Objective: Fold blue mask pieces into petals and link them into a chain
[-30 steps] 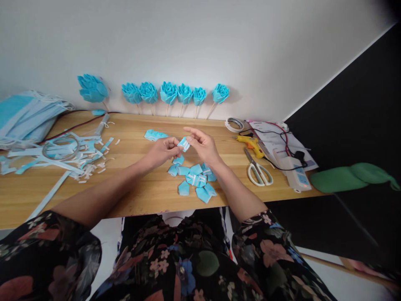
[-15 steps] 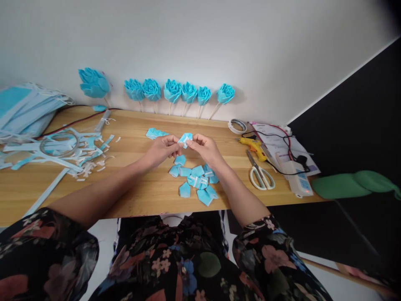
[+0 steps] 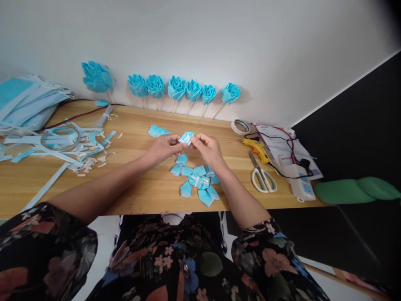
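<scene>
Between my two hands, above the wooden table [image 3: 134, 192], is a small folded blue petal [image 3: 187, 137] with white strips on its face. My left hand [image 3: 164, 146] pinches its left edge between thumb and fingers. On the right edge, my right hand [image 3: 206, 147] grips it the same way. Just below lies a loose pile of folded blue petals [image 3: 199, 181], several with white strips showing. Another blue folded piece [image 3: 156, 131] rests behind my left hand.
Several blue flowers [image 3: 177, 88] on sticks lean at the wall. At left are stacked face masks [image 3: 28, 100], a tape roll [image 3: 46, 146] and cut scraps [image 3: 90, 161]. Rightward lie white tape [image 3: 240, 126], a yellow glue gun [image 3: 256, 149], scissors [image 3: 263, 177] and a power strip [image 3: 299, 184].
My view has shifted slightly. The petal is turned a little, showing more of its striped face, and my right fingers have moved to its right edge.
</scene>
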Motion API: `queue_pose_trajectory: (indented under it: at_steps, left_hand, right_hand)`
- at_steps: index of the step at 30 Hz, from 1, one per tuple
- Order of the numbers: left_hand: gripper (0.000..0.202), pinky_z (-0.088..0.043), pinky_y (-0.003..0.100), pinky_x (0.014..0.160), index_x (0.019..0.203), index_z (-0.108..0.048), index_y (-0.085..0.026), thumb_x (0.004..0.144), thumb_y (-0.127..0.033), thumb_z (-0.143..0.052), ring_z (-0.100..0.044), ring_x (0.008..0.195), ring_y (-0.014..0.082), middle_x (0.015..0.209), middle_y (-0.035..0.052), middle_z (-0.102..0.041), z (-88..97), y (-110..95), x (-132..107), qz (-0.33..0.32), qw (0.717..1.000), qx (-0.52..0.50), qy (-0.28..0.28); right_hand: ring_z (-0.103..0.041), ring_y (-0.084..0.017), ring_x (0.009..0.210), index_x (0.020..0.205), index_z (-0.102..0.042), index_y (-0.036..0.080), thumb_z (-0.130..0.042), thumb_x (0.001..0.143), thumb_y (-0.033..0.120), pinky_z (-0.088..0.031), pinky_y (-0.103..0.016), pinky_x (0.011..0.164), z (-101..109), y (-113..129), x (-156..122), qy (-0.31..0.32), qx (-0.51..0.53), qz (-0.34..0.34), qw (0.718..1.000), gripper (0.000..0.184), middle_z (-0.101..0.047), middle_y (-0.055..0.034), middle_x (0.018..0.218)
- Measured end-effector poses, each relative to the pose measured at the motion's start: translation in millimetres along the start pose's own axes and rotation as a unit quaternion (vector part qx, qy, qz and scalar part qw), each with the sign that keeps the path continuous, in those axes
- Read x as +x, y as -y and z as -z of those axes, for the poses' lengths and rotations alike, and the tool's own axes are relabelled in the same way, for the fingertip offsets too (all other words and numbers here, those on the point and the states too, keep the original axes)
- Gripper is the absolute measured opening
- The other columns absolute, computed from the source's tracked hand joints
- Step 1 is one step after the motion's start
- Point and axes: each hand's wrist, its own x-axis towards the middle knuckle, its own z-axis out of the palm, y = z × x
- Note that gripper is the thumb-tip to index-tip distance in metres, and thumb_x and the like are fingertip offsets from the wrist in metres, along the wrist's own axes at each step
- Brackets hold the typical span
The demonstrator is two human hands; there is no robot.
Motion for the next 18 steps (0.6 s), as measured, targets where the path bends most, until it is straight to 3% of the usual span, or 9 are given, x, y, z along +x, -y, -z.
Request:
queue_pose_trajectory:
  at_steps: [3,8,18]
  left_hand:
    - [0.026,-0.039,0.020,0.050,0.066,-0.056,-0.016,0.075,-0.036,-0.070,-0.051,0.052,0.0080,0.058,-0.0019,-0.058,-1.5,1.6,-0.7,-0.007,1.000,0.007,0.002]
    - [0.031,-0.036,0.020,0.049,0.059,-0.049,-0.017,0.075,-0.034,-0.069,-0.047,0.049,0.0074,0.052,-0.0036,-0.052,-3.4,3.3,-2.0,-0.022,0.999,0.026,0.028]
    - [0.032,-0.037,0.021,0.051,0.059,-0.051,-0.017,0.076,-0.036,-0.071,-0.049,0.050,0.0080,0.053,-0.0021,-0.055,-1.5,1.3,-3.7,-0.022,0.997,0.037,0.058]
  right_hand:
    - [-0.056,-0.014,0.070,0.072,-0.062,0.020,-0.054,0.089,0.060,-0.045,-0.028,0.072,-1.5,4.1,-0.9,0.006,0.011,0.004,1.000,0.044,-0.062,-0.0003,0.071]
    - [-0.045,-0.011,0.062,0.068,-0.057,0.020,-0.072,0.077,0.054,-0.038,-0.025,0.061,-5.3,3.2,-2.3,0.012,0.006,-0.009,1.000,0.039,-0.051,0.0040,0.064]
    - [-0.050,-0.013,0.068,0.070,-0.060,0.020,-0.056,0.087,0.059,-0.041,-0.027,0.067,-1.8,0.6,0.3,0.028,0.035,-0.003,0.999,0.043,-0.056,0.0012,0.068]
